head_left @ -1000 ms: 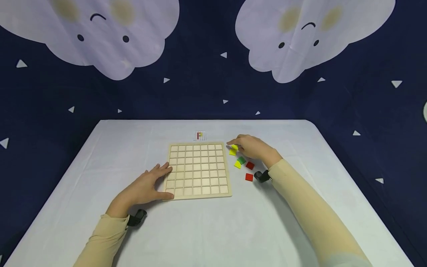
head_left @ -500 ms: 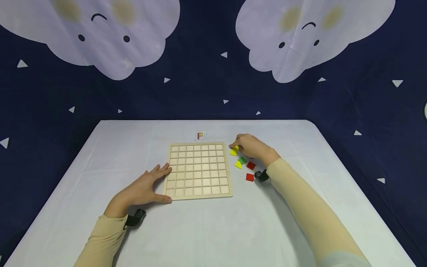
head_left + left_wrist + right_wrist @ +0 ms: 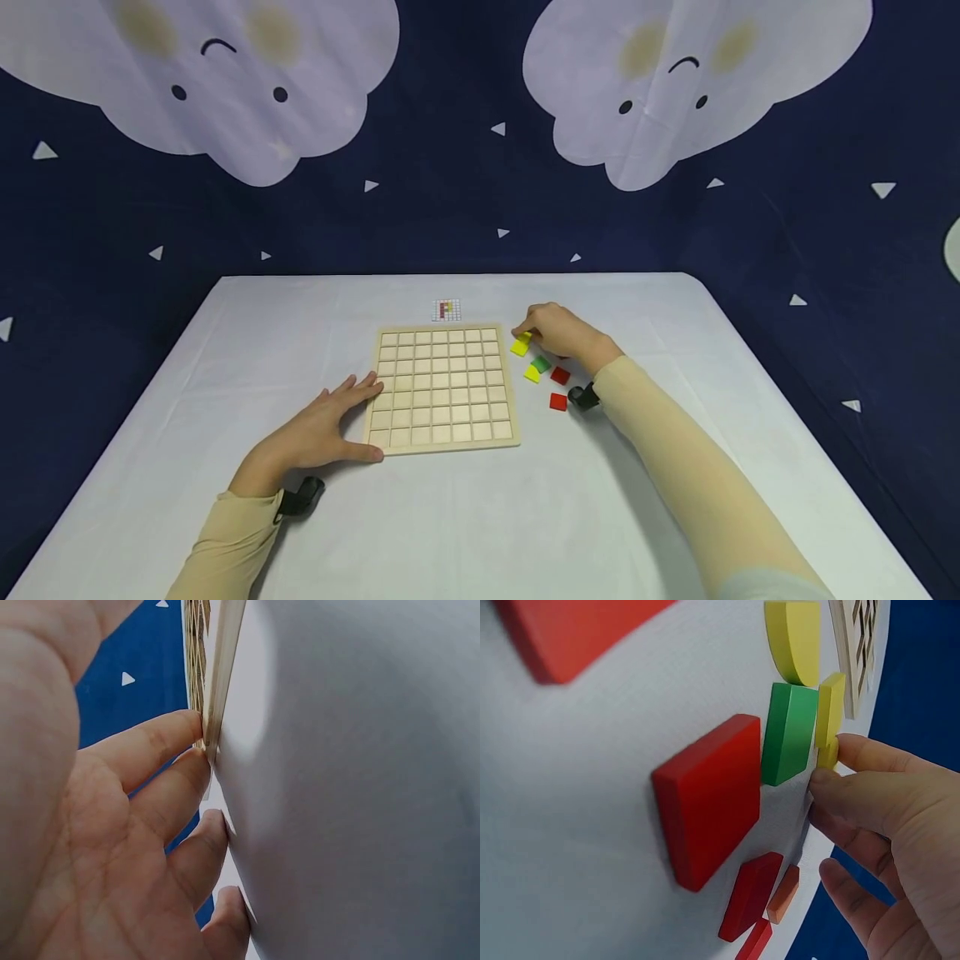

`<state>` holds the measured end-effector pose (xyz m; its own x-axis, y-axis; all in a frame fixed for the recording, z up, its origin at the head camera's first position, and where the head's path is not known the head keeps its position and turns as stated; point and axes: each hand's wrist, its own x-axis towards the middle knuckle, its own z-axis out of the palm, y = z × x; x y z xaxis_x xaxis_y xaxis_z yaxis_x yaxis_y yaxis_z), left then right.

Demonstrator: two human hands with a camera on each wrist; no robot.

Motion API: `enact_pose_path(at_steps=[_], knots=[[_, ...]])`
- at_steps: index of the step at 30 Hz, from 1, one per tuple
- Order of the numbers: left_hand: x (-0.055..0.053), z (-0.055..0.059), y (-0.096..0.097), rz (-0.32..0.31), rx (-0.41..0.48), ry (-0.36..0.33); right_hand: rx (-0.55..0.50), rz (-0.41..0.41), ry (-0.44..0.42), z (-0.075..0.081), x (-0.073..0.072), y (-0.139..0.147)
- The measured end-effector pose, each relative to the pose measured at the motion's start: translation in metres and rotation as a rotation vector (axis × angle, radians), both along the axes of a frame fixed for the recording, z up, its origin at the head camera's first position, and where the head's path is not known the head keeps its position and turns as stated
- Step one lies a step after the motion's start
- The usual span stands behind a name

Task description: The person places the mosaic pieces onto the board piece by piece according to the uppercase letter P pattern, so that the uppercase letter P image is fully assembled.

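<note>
Yellow tile [image 3: 827, 757] pinched by right hand [image 3: 564, 330], left hand [image 3: 313, 427] splayed, white table [image 3: 465, 525], navy backdrop [image 3: 442, 150]

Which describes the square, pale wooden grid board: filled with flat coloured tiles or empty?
Empty: every visible cell of the board shows plain pale wood, and the coloured tiles are outside it.

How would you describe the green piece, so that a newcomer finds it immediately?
On the white table, find the wooden grid board. Right of it, near the right hand, the green piece lies beside a yellow piece. It is the only green one visible.
</note>
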<state>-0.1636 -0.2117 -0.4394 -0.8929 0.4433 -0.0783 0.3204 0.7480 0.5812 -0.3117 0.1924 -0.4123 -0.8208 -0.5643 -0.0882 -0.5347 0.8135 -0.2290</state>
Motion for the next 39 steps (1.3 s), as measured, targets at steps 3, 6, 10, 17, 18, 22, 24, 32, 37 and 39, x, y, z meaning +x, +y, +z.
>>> enact_pose_path(at_steps=[3,6,10,17,18,22,24,32,37,39], knots=[[0.0,0.0,-0.001,0.001,-0.001,0.002,-0.005,-0.006,-0.001,0.0,-0.001,-0.001],[0.001,0.0,-0.001,0.005,-0.003,0.004,-0.016,-0.012,-0.006,0.0,-0.002,-0.002],[0.002,0.0,-0.001,0.005,0.0,0.002,-0.031,-0.025,-0.016,0.0,-0.002,-0.002],[0.001,0.001,-0.001,0.007,-0.001,0.0,-0.06,-0.027,0.017,-0.001,-0.003,-0.001],[0.0,0.001,0.0,0.008,-0.002,0.0,-0.063,-0.029,0.02,-0.001,-0.003,-0.001],[-0.001,0.001,-0.001,0.005,0.002,0.0,-0.073,-0.046,0.021,-0.002,-0.004,-0.002],[-0.001,0.001,-0.001,0.003,0.002,0.001,-0.076,-0.048,0.024,-0.003,-0.004,-0.003],[0.0,0.0,0.0,0.0,0.003,0.004,-0.053,-0.04,0.006,-0.003,-0.006,0.001],[0.0,-0.001,0.0,0.006,0.001,0.0,-0.028,-0.005,-0.044,0.004,-0.005,0.003],[0.0,-0.001,0.0,0.007,-0.001,0.0,-0.008,0.018,-0.054,0.006,-0.005,0.003]])
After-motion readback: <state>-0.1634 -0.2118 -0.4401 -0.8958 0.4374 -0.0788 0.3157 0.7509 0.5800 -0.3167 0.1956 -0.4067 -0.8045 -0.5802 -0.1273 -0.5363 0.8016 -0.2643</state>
